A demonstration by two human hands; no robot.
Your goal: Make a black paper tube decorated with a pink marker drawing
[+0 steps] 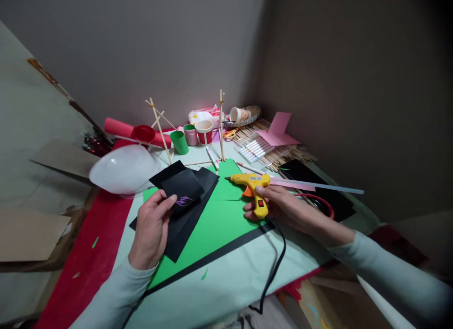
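Note:
Between the thumb and fingers of my left hand (pixel 151 227) is a piece of black paper (pixel 182 189) with a small purple drawing near its lower edge. Other black paper pieces (pixel 189 225) lie beneath it, over a green sheet (pixel 198 246). My right hand (pixel 279 206) is closed round the handle of a yellow glue gun (pixel 260 182), whose nozzle points left toward the black paper, apart from it. A long translucent glue stick (pixel 318 186) sticks out of the gun's back. The gun's black cord (pixel 278 267) hangs over the table's front edge.
At the back stand a green cup (pixel 179 143), a red-and-white paper cup (pixel 204 132) and wooden stick frames (pixel 222 126). A white balloon-like shape (pixel 120 171) sits left. Markers (pixel 255 150), folded pink paper (pixel 279 130) and a black sheet (pixel 339 204) lie right. Walls bound the back.

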